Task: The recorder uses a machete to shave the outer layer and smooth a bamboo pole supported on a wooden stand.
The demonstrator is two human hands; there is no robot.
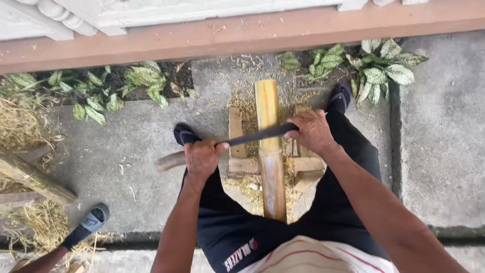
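The near end of the bamboo pole [269, 151] was hidden between the legs. The right hand [311, 132] covered the blade's [255, 135] tip. Another person's foot [87, 224] was cut off at the lower edge.

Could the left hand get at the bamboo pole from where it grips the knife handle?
Probably yes: the left hand is shut on the knife handle beside the bamboo pole, with nothing between, but it would have to let go first.
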